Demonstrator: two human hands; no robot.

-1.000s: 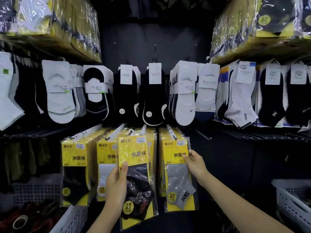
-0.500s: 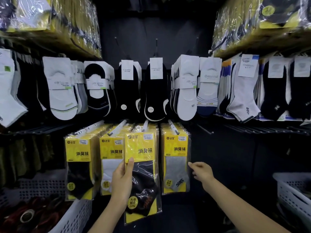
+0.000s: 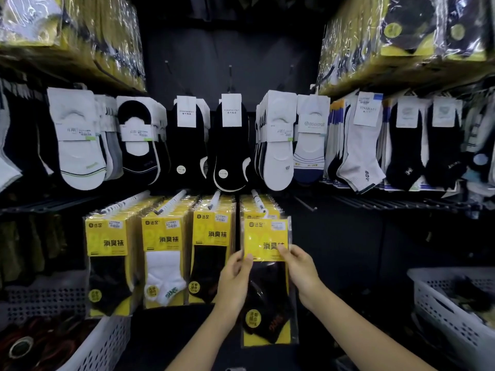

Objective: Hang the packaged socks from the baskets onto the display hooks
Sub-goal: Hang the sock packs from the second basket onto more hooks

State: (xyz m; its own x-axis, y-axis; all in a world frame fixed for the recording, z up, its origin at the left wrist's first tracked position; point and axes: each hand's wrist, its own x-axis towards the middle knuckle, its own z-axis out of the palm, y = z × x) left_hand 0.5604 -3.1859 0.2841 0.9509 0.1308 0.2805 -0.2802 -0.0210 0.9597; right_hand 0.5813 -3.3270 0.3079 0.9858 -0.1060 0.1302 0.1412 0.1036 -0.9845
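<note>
Both hands hold one yellow-carded pack of black socks (image 3: 267, 279) in clear plastic. My left hand (image 3: 235, 277) pinches its left edge and my right hand (image 3: 300, 266) pinches its right edge, just under the yellow card. The pack's top hanger sits at the tip of the rightmost white display hook (image 3: 257, 199), in front of the packs hanging there. Three more hooks to the left carry rows of the same yellow packs (image 3: 160, 253). A white basket (image 3: 452, 314) with dark items stands at the lower right and another white basket (image 3: 104, 346) at the lower left.
Above hang rows of carded no-show and ankle socks (image 3: 230, 140). Shelves at top left and top right hold wrapped yellow packs (image 3: 401, 30). Bare black hooks (image 3: 302, 202) stick out to the right of the yellow packs, in front of a dark panel.
My left hand carried the black-sock pack rightward from the third hook to the rightmost hook. My right hand let go of the grey-sock pack there and took the carried pack's right edge.
</note>
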